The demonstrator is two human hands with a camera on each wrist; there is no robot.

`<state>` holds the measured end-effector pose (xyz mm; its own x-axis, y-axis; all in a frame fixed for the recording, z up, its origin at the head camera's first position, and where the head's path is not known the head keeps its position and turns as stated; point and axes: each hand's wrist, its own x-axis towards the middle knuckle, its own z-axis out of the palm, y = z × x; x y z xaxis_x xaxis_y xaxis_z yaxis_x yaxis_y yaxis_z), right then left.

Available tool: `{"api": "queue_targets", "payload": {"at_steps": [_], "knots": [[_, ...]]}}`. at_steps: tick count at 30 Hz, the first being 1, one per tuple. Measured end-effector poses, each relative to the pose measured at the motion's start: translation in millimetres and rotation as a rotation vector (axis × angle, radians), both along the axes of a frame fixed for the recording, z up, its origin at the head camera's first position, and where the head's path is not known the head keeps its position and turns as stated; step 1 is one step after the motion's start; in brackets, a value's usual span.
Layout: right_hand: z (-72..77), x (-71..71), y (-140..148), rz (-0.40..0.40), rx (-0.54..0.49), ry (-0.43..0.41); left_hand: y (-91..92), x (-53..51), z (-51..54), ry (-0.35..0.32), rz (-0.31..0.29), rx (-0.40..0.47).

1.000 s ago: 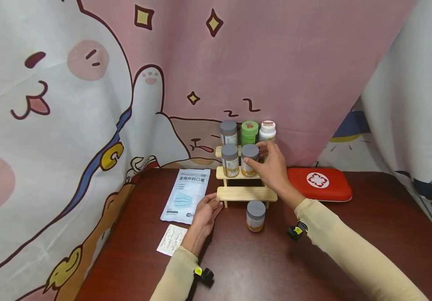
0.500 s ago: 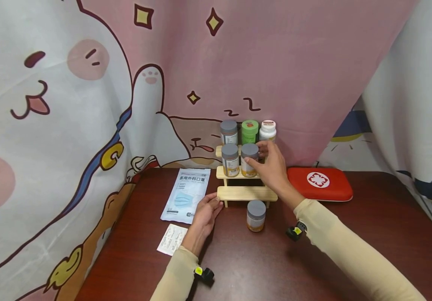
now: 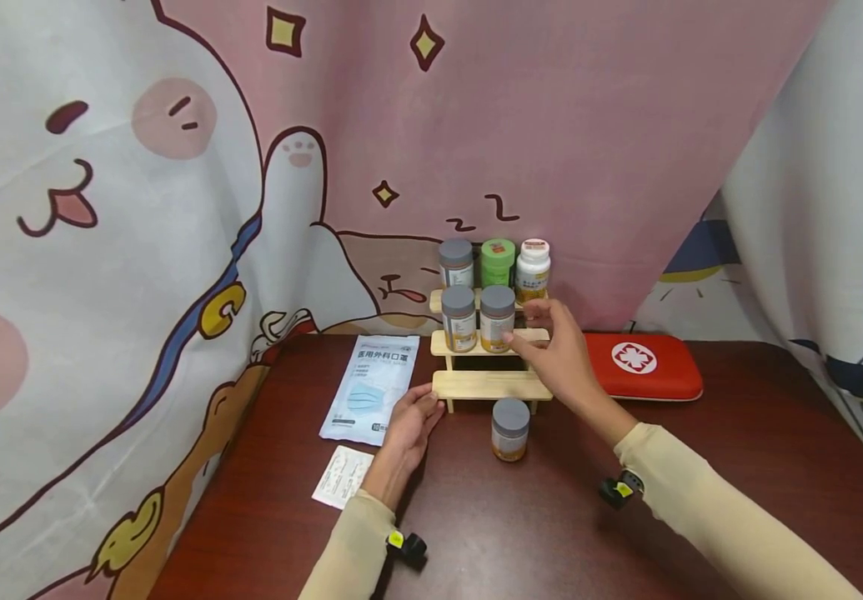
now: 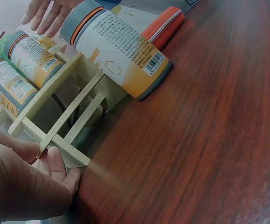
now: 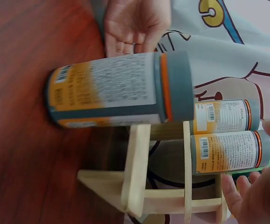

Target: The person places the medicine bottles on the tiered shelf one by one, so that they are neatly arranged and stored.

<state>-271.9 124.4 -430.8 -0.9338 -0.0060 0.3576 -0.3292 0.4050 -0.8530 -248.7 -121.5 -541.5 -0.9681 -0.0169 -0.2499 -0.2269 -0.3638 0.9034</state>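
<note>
A three-step wooden rack (image 3: 493, 385) stands on the table. My left hand (image 3: 410, 427) grips its lower left end; in the left wrist view thumb and fingers (image 4: 55, 163) close round the leg. Two grey-lidded jars (image 3: 459, 321) (image 3: 497, 321) stand on the middle step. My right hand (image 3: 560, 350) is just right of the second one, fingers parted and holding nothing; whether the thumb touches that jar I cannot tell. On the top step are another grey-lidded jar (image 3: 457, 265), a green jar (image 3: 497, 265) and a white bottle (image 3: 533, 271). A further grey-lidded jar (image 3: 509, 430) stands on the table before the rack.
A mask packet (image 3: 371, 390) and a small white printed sachet (image 3: 343, 477) lie left of the rack. A red zip case (image 3: 649, 367) with a white emblem lies to the right. A patterned curtain (image 3: 589, 150) hangs close behind the rack.
My right hand has let go of the right jar on the middle step and drawn off to the right, uncovering the white bottle. My left hand has stayed on the rack.
</note>
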Motion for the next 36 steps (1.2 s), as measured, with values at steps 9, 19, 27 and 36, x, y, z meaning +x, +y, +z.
{"api": "queue_targets", "payload": {"at_steps": [9,19,27,36], "knots": [[-12.3,26.7,15.2,0.180,0.132,-0.046,-0.2,-1.2,-1.1,0.003,0.002,-0.004],[-24.6,46.0,26.1,0.286,0.167,-0.029,0.1,-0.1,-0.6,0.012,-0.004,-0.001],[-35.7,54.4,30.8,0.322,0.230,-0.059,0.7,0.1,0.4,0.012,-0.003,-0.002],[-54.5,58.8,33.7,0.436,0.205,-0.036,0.9,-0.4,0.1,0.016,-0.002,-0.005]]}}
